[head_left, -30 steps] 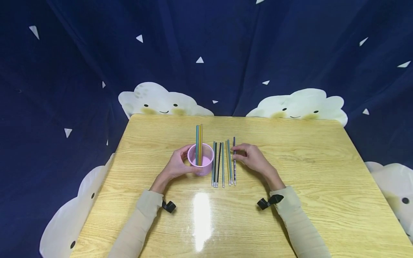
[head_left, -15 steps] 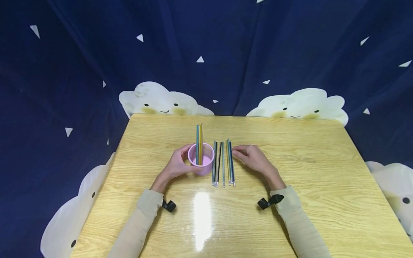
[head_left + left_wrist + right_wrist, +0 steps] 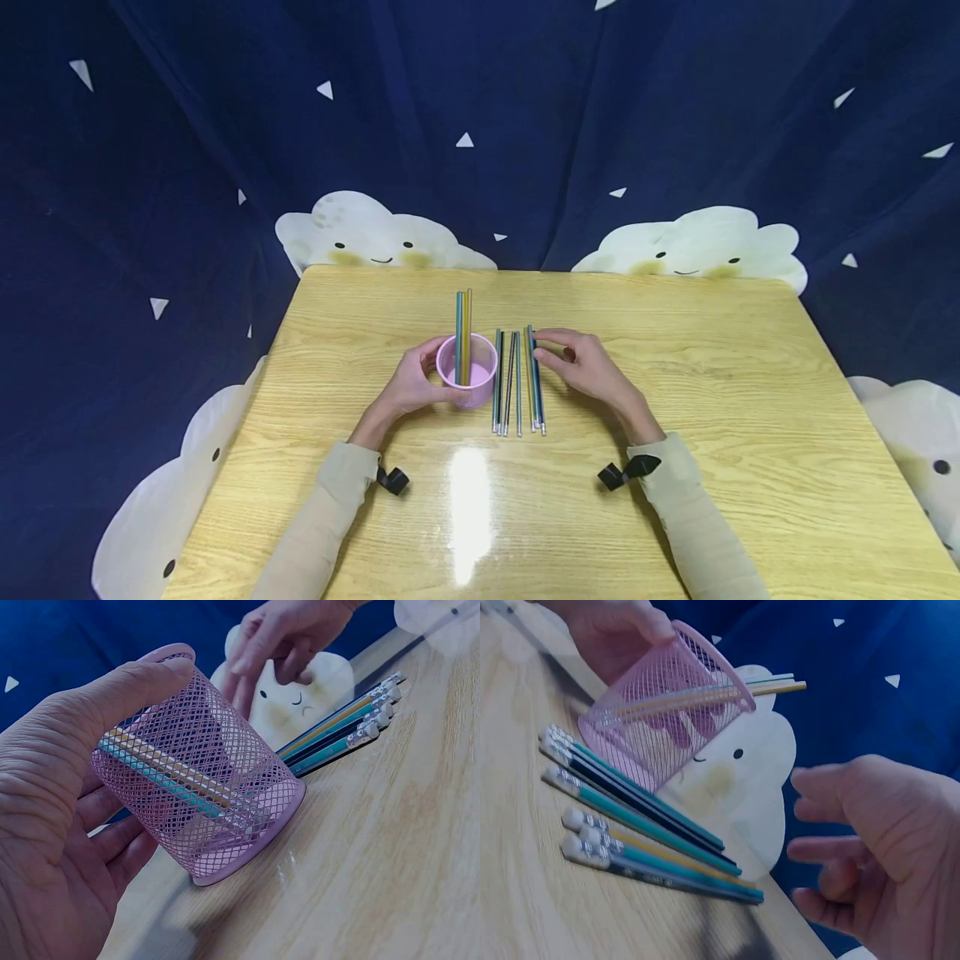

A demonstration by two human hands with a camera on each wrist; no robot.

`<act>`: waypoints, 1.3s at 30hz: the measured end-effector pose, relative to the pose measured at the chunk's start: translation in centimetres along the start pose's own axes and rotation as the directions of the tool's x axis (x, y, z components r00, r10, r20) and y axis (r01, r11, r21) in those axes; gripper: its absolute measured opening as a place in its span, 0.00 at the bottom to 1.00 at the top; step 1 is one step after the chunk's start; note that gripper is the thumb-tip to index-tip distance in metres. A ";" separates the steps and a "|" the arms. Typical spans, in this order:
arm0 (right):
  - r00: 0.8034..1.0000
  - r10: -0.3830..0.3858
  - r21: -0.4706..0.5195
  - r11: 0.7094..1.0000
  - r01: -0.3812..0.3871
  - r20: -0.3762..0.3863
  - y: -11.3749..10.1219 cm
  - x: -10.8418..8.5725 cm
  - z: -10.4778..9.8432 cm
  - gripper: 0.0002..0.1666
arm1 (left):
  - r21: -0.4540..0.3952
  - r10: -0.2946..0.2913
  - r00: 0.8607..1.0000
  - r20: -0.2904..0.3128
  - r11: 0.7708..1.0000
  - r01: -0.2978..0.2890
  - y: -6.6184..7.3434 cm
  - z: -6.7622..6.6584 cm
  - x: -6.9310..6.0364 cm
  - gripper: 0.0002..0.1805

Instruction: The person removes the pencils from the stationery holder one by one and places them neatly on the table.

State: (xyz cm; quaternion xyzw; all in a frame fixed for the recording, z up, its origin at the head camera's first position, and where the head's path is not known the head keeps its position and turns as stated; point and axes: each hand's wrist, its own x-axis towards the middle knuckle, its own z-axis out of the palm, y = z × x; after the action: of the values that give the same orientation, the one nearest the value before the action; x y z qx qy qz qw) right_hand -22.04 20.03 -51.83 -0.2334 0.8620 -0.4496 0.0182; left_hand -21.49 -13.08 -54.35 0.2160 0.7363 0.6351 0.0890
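Note:
My left hand (image 3: 408, 382) grips a pink mesh pencil cup (image 3: 251, 761) from its left side, thumb on the near side by the rim. Inside the cup lean teal and yellow pencils (image 3: 459, 321), their upper ends above the rim. Just right of the cup, several pencils lie roughly parallel on the table, eraser ends toward me. A dark patterned pencil (image 3: 660, 874) lies at the right end of this row, against a teal one. My right hand (image 3: 588, 367) hovers beside its far end, thumb and fingers parted. In the right wrist view nothing is between those fingers.
The wooden table (image 3: 750, 400) extends on both sides of the hands. A dark blue curtain (image 3: 480, 108) with white clouds and triangles hangs behind its back edge. A black strap with a small camera (image 3: 615, 475) sits on each wrist.
The dark patterned pencil has shifted left against the row, and my right hand has let go of it. That hand's fingers have parted and moved slightly left. The left hand and cup stay put.

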 end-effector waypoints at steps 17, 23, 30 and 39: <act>0.971 -0.211 0.096 0.975 0.201 0.111 -5.0 1.2 2.7 0.28 | -0.013 0.014 1.000 0.014 1.000 -0.014 -0.1 -0.1 -0.1 0.49; 0.965 -0.195 0.013 0.981 0.196 0.173 -5.8 1.9 3.1 0.31 | -0.004 0.022 1.000 0.013 1.000 -0.022 -0.1 -0.1 -0.1 0.48; 0.958 -0.199 -0.011 0.979 0.206 0.207 -5.9 2.8 3.7 0.32 | -0.006 0.033 0.999 0.007 0.999 -0.033 0.0 -0.1 0.0 0.47; 0.947 -0.207 0.052 0.978 0.200 0.244 -5.7 3.8 4.2 0.32 | 0.004 0.036 0.999 0.017 0.999 -0.036 -0.1 -0.2 -0.1 0.48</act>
State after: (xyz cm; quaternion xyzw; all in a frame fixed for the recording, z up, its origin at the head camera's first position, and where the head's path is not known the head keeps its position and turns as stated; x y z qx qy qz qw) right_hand -22.19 12.49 -49.20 -0.3753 0.8181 -0.4279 0.0825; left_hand -21.46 -13.30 -54.42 0.2346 0.7328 0.6332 0.0833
